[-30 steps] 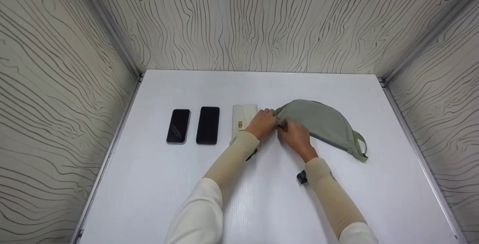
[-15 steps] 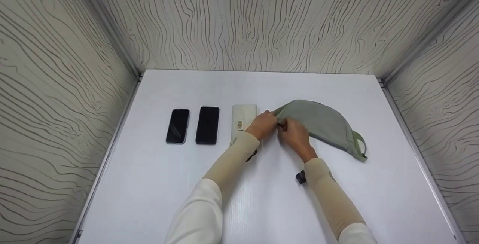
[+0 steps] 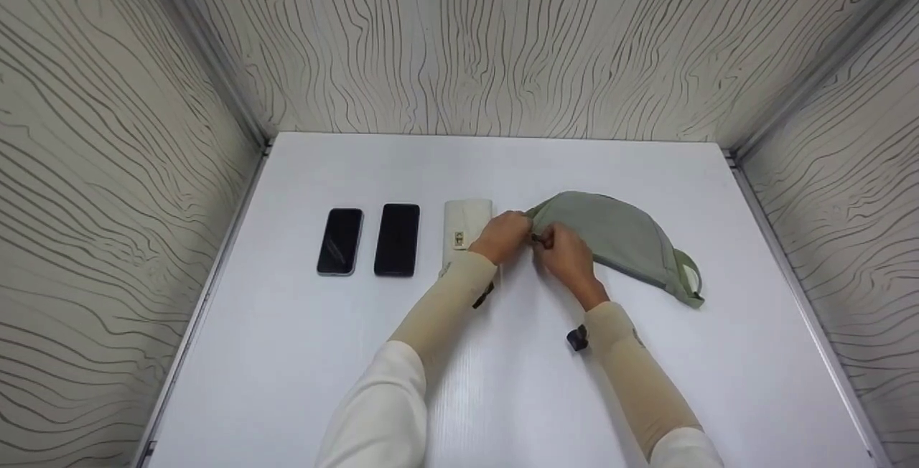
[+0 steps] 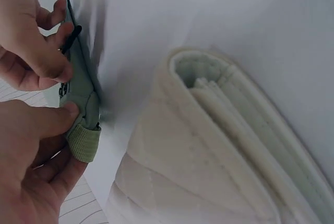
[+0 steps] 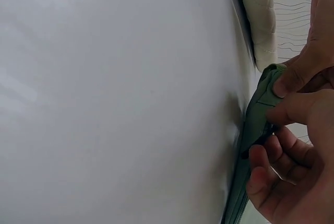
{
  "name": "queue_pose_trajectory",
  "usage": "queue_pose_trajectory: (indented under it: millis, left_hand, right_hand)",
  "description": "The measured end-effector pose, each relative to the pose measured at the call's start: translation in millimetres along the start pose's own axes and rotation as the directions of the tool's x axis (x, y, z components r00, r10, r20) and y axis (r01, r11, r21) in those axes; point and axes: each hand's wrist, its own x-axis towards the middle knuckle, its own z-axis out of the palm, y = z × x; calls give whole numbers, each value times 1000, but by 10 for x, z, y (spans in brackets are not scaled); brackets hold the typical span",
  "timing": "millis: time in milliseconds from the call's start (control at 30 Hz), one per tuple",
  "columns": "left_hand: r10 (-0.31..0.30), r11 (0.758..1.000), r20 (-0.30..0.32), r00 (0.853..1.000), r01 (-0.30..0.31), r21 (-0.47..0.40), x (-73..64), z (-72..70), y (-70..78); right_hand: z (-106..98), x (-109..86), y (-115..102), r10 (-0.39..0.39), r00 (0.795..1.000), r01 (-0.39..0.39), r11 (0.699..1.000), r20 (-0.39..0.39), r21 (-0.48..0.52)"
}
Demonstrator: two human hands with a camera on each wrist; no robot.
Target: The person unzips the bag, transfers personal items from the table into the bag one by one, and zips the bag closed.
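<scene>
A green waist bag [image 3: 610,227] lies on the white table, right of the middle in the head view. My left hand [image 3: 505,234] pinches its left end, near the webbing tab [image 4: 83,142], between thumb and fingers. Right beside it, my right hand [image 3: 566,255] pinches the dark zipper pull [image 4: 71,38] at that same end of the bag. The right wrist view has the bag's edge [image 5: 254,117] under both hands, with part of the zipper hidden by the fingers. Under and beside my left forearm lies a cream quilted wallet [image 3: 468,218] with a metal clasp.
Two dark phones lie left of the wallet: one phone [image 3: 397,240] nearer to it, another phone [image 3: 340,241] further left. The bag's strap loop [image 3: 691,275] sticks out at its right end. Patterned walls [image 3: 459,44] stand behind and at both sides of the table.
Both hands stay at the bag's left end, with only slight finger movement. The bag, wallet and phones keep their places; the head view shifts a little.
</scene>
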Motion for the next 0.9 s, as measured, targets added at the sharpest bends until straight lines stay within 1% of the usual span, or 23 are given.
queue_pose_trajectory:
  millis: [100, 233, 400, 633, 900]
  left_hand:
    - [-8, 1000, -1, 1000, 8, -15, 0, -8, -10]
    - [-18, 998, 12, 1000, 19, -60, 0, -31, -22]
    - [-45, 994, 61, 997, 51, -99, 0, -72, -26]
    - [-100, 973, 148, 984, 128, -192, 20, -161, -21]
    - [-127, 949, 214, 968, 182, -258, 69, -195, -41]
  right_hand:
    - [1, 2, 6, 5, 1000, -5, 1000, 0, 19]
    - [-5, 4, 2, 6, 1000, -6, 999, 4, 38]
    - [-24, 10, 7, 7, 1000, -8, 998, 18, 69]
    - [-38, 36, 21, 44, 998, -49, 986, 35, 159]
    - [-56, 24, -14, 76, 996, -82, 980, 37, 179]
